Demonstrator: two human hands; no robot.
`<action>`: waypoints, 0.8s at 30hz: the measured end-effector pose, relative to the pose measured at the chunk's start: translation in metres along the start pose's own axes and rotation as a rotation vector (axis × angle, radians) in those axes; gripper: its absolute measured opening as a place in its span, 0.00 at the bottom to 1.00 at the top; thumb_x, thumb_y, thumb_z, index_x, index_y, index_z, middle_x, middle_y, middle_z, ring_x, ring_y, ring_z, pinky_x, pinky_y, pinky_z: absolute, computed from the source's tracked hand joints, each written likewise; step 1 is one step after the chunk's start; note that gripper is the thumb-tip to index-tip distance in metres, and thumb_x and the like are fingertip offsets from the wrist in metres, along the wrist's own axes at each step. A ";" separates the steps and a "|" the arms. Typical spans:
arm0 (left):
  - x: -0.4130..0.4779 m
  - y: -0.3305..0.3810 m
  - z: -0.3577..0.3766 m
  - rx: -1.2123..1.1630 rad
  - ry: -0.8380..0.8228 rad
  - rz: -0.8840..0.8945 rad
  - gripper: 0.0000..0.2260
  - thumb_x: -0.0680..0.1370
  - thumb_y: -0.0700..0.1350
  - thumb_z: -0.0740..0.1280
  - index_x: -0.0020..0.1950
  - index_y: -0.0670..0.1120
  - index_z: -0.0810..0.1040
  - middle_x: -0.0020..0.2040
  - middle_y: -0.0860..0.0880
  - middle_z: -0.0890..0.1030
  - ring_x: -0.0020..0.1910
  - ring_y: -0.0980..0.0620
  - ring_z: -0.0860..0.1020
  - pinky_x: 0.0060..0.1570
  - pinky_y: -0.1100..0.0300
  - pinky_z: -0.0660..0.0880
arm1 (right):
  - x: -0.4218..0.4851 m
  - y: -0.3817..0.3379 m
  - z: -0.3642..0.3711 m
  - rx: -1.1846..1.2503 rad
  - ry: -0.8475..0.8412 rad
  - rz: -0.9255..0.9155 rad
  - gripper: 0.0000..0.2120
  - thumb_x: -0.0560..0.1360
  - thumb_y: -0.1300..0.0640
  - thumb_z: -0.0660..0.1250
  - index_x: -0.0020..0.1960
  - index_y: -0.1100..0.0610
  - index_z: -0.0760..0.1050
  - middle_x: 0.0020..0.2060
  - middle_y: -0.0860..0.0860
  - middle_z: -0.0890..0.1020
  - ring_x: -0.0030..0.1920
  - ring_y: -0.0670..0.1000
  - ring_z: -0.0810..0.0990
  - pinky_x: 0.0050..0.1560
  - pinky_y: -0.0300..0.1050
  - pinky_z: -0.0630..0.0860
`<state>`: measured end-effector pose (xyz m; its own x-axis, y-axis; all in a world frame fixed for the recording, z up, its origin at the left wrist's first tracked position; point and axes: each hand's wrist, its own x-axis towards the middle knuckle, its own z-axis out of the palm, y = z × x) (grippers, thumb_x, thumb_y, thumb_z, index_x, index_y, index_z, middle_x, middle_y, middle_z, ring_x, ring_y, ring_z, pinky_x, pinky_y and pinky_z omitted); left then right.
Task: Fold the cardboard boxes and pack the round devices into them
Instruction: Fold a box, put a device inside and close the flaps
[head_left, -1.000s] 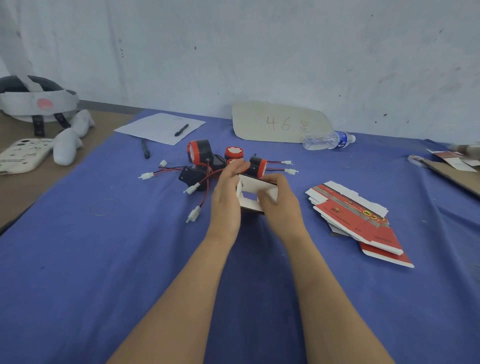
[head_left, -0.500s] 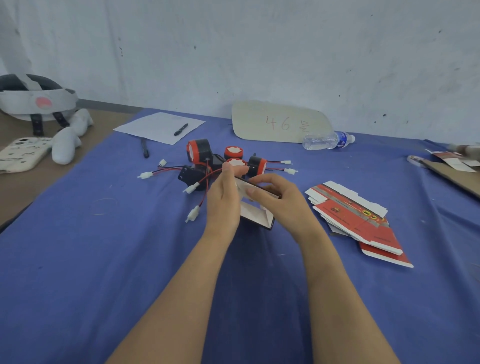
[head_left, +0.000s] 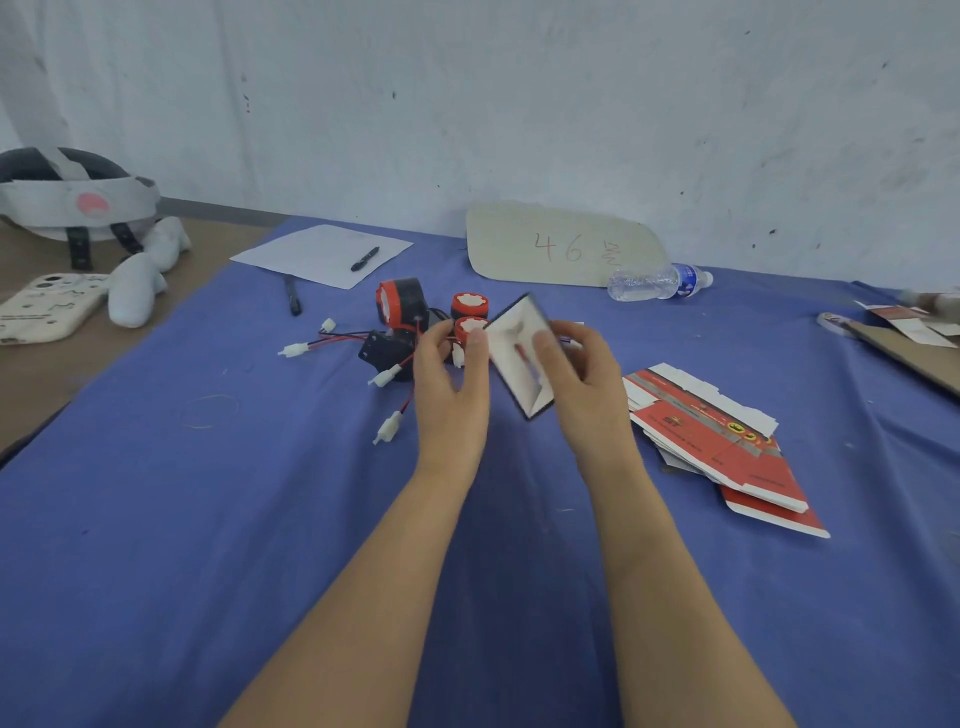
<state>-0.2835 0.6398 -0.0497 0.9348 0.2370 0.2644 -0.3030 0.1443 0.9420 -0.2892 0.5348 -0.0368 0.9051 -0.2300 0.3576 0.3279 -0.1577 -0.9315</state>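
Both hands hold a small cardboard box (head_left: 514, 353), white inside with dark edges, tilted above the blue cloth. My right hand (head_left: 582, 384) grips its right side, thumb on the white inner face. My left hand (head_left: 452, 384) pinches its left corner with thumb and fingertips. Behind the hands lies a cluster of round red-and-black devices (head_left: 400, 309) with red and black wires and white plugs. One red device (head_left: 470, 328) sits just behind my left thumb. A stack of flat red-and-white boxes (head_left: 717, 441) lies to the right.
A paper sheet with a pen (head_left: 322, 254) lies at the back, a second pen (head_left: 292, 299) beside it. A cardboard sign marked 46 (head_left: 561, 244) and a plastic bottle (head_left: 657, 280) rest by the wall. A headset (head_left: 72, 197) and phone case (head_left: 41, 312) sit at left.
The box has been turned from lying low and flat to standing tilted on edge, its white inside facing me. My right hand has shifted to the box's right side.
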 end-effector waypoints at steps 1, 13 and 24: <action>0.000 -0.002 0.000 -0.002 -0.069 -0.078 0.11 0.79 0.59 0.60 0.60 0.59 0.71 0.61 0.60 0.74 0.60 0.67 0.70 0.59 0.67 0.64 | 0.001 0.001 0.002 0.010 0.050 0.005 0.05 0.79 0.49 0.62 0.53 0.44 0.74 0.44 0.40 0.80 0.41 0.33 0.77 0.37 0.24 0.70; -0.003 -0.003 0.004 -0.103 -0.259 -0.062 0.13 0.83 0.55 0.50 0.61 0.57 0.71 0.56 0.64 0.76 0.49 0.77 0.74 0.43 0.81 0.68 | -0.001 -0.003 0.002 0.189 -0.129 0.148 0.08 0.77 0.57 0.66 0.55 0.56 0.78 0.45 0.48 0.85 0.48 0.47 0.83 0.52 0.40 0.78; 0.000 -0.003 0.003 -0.098 -0.263 -0.093 0.15 0.83 0.58 0.50 0.54 0.59 0.76 0.50 0.63 0.82 0.51 0.69 0.78 0.45 0.75 0.72 | -0.003 -0.004 0.002 0.298 -0.198 0.208 0.08 0.78 0.51 0.64 0.51 0.51 0.80 0.49 0.49 0.85 0.53 0.50 0.83 0.60 0.50 0.76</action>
<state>-0.2813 0.6361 -0.0521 0.9715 -0.0365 0.2344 -0.2183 0.2488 0.9436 -0.2931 0.5380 -0.0342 0.9853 -0.0335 0.1673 0.1706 0.1646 -0.9715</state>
